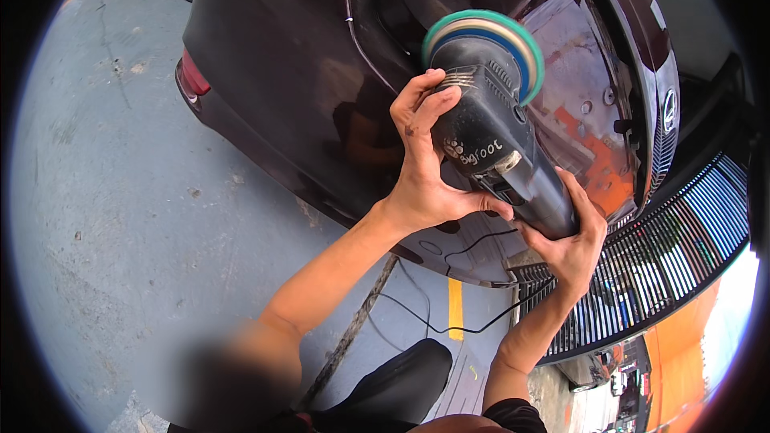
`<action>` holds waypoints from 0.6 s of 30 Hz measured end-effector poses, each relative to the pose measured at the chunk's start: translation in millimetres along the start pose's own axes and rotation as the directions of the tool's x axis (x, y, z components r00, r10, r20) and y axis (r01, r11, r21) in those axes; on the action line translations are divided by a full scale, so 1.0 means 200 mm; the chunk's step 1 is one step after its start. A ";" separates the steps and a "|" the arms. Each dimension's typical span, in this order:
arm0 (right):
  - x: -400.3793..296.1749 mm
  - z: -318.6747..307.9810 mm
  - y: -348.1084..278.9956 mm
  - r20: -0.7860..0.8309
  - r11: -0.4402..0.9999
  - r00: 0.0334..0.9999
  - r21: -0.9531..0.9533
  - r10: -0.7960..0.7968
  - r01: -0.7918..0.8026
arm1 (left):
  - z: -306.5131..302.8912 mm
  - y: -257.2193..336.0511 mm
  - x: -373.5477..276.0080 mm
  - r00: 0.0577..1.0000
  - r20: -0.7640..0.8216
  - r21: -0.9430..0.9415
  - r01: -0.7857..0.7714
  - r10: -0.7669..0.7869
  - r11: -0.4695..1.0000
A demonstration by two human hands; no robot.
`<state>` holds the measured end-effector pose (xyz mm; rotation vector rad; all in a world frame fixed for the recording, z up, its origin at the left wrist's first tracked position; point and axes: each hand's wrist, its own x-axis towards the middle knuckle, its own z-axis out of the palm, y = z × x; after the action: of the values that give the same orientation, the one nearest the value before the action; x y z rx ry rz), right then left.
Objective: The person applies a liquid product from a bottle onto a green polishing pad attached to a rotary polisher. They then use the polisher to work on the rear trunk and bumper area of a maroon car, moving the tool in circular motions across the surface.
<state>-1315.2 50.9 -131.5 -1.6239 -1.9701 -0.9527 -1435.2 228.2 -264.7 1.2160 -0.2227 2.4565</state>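
Both hands hold a black electric car polisher [511,150], marked BigFoot, at an angle over a dark maroon car [289,96]. My left hand [427,174] wraps the polisher's head, with fingers over the top near the vents and thumb underneath by the body. Farther back, my right hand [571,240] grips the rear end of the handle. A round polishing pad [532,54], green with a pale layer and a blue backing, faces away towards the glossy bodywork. Whether the pad touches the paint cannot be told.
A black cord [469,331] loops over the grey floor [120,222] below the car. A slatted metal barrier [668,252] curves along the right. A red lamp [194,77] sits at the car's left corner, and a round emblem [669,109] at the right. My dark-clothed leg [409,373] is beneath.
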 end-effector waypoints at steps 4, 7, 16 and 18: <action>0.07 -0.03 -0.11 0.022 0.999 1.000 -0.043 -0.011 0.012 | -0.07 0.00 0.07 1.000 0.014 -0.009 -0.003 0.003 1.000; 0.13 -0.06 -0.18 0.043 0.998 0.999 -0.069 -0.009 0.012 | -0.10 -0.01 0.11 1.000 0.002 -0.052 0.011 -0.011 0.999; 0.28 -0.12 -0.31 0.088 0.993 0.995 -0.103 -0.053 0.062 | -0.16 0.00 0.26 0.999 -0.032 -0.118 0.036 -0.040 0.992; 0.31 -0.12 -0.34 0.085 0.992 0.995 -0.106 -0.058 0.067 | -0.17 -0.01 0.28 0.996 -0.015 -0.159 0.088 -0.091 0.983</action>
<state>-1398.6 68.9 -88.9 -1.6936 -2.0670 -1.0499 -1490.1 255.1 -241.7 1.1063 -0.3424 2.3259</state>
